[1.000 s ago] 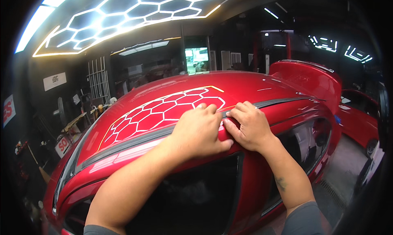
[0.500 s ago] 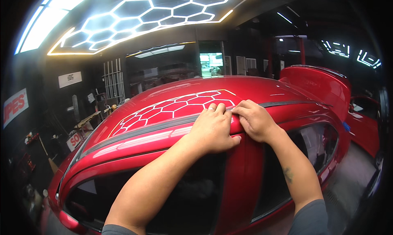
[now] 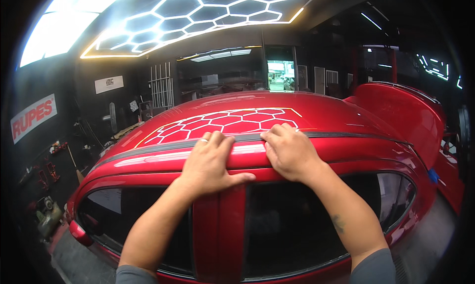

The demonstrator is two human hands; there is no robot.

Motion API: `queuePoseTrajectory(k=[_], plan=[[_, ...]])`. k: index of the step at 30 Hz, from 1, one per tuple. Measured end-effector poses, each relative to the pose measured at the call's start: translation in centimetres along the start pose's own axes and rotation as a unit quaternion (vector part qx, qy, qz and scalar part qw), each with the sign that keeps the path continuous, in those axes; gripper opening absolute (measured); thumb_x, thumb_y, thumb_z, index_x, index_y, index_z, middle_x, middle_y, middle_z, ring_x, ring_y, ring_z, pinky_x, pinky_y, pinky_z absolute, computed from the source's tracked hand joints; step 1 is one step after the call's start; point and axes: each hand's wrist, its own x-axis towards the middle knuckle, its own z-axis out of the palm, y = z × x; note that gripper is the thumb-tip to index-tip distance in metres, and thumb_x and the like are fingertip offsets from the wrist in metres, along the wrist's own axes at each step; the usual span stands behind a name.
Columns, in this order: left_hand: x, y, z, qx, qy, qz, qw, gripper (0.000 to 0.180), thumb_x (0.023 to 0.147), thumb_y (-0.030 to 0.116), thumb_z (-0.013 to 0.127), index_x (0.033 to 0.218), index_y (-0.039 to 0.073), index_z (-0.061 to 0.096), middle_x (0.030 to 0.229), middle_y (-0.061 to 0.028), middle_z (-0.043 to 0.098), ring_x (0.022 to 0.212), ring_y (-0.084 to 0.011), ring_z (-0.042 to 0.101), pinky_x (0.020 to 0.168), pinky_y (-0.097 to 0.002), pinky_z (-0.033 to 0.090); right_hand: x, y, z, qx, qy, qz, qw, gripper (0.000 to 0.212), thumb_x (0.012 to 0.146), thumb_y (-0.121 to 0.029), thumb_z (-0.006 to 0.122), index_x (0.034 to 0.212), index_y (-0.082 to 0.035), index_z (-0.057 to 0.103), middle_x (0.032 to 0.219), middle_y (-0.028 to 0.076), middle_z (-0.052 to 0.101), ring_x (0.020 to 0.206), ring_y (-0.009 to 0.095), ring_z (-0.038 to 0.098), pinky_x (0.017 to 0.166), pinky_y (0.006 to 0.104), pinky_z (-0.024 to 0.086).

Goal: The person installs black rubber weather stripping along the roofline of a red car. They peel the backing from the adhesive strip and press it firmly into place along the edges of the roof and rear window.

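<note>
Along the near side of a red car's roof [image 3: 326,103] runs a long black trim strip [image 3: 245,137]. My left hand [image 3: 208,162], with a ring on one finger, rests its fingertips on that strip, and its thumb stretches out over the red frame above the side windows. A short way to the right, my right hand [image 3: 291,153] has its bent fingers drawn together at the strip. Its fingertips are partly hidden, though they seem to grip the strip's edge. Between the two hands the strip lies along the roof.
Below my arms are the dark side windows [image 3: 297,224] and a red door pillar [image 3: 217,229]. A raised red rear panel [image 3: 401,105] stands at the right. Hexagon lights [image 3: 193,11] hang overhead and reflect in the roof. Tools [image 3: 49,167] hang on the left wall.
My hands, close together before, are now apart along the strip. Both have shifted rightward along the car, the right one further. The view has moved with them.
</note>
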Motion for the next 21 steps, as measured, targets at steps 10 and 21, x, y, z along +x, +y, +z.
queuePoseTrajectory(k=[10, 21], plan=[[2.2, 2.0, 0.1, -0.04, 0.03, 0.0, 0.999, 0.084, 0.063, 0.061, 0.098, 0.117, 0.002, 0.072, 0.109, -0.0156, 0.067, 0.112, -0.037, 0.069, 0.097, -0.049, 0.058, 2.8, -2.4, -0.5, -0.014, -0.045, 0.008, 0.999, 0.042, 0.095, -0.043, 0.075, 0.1, -0.001, 0.078, 0.105, 0.014, 0.074, 0.107, 0.032, 0.072, 0.093, 0.0488, 0.061], [3.3, 4.9, 1.3, -0.014, 0.01, 0.011, 1.0, 0.101, 0.08, 0.081, 0.085, 0.138, -0.001, 0.071, 0.127, -0.0202, 0.064, 0.124, -0.0394, 0.065, 0.109, -0.0513, 0.053, -4.7, 5.0, -4.2, -0.01, 0.068, 0.024, 0.997, 0.029, 0.095, -0.024, 0.079, 0.112, 0.0, 0.082, 0.107, 0.017, 0.078, 0.102, 0.036, 0.074, 0.094, 0.0485, 0.061]])
